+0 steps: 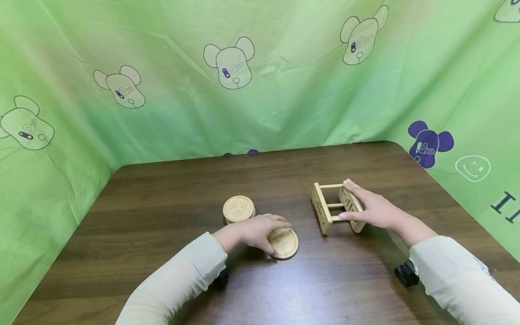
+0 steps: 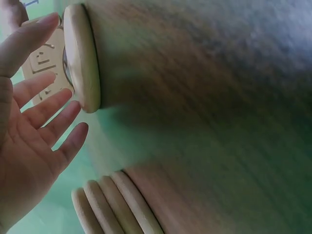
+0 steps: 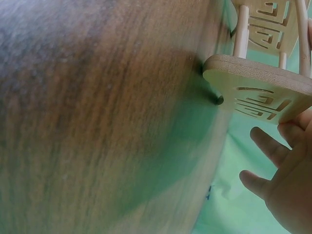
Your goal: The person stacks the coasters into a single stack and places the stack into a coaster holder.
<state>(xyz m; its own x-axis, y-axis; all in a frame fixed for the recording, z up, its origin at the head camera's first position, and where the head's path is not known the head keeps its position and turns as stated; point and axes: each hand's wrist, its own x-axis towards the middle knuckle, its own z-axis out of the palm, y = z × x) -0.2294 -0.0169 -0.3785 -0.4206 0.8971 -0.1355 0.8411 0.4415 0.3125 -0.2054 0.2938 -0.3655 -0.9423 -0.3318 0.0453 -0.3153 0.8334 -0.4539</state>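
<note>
A round wooden coaster with a carved face lies flat on the table. My left hand hovers at its left side, thumb near and fingers far. In the left wrist view the fingers are spread, with a gap between most of them and the coaster. Behind the left hand stands a stack of several coasters. To the right, a wooden coaster rack has two carved end panels joined by rods. My right hand holds its right panel between thumb and fingers. The right wrist view hides the thumb.
The dark wooden table runs back to a green curtain with printed bear heads, which also hangs along both sides. A black device sits under the right wrist.
</note>
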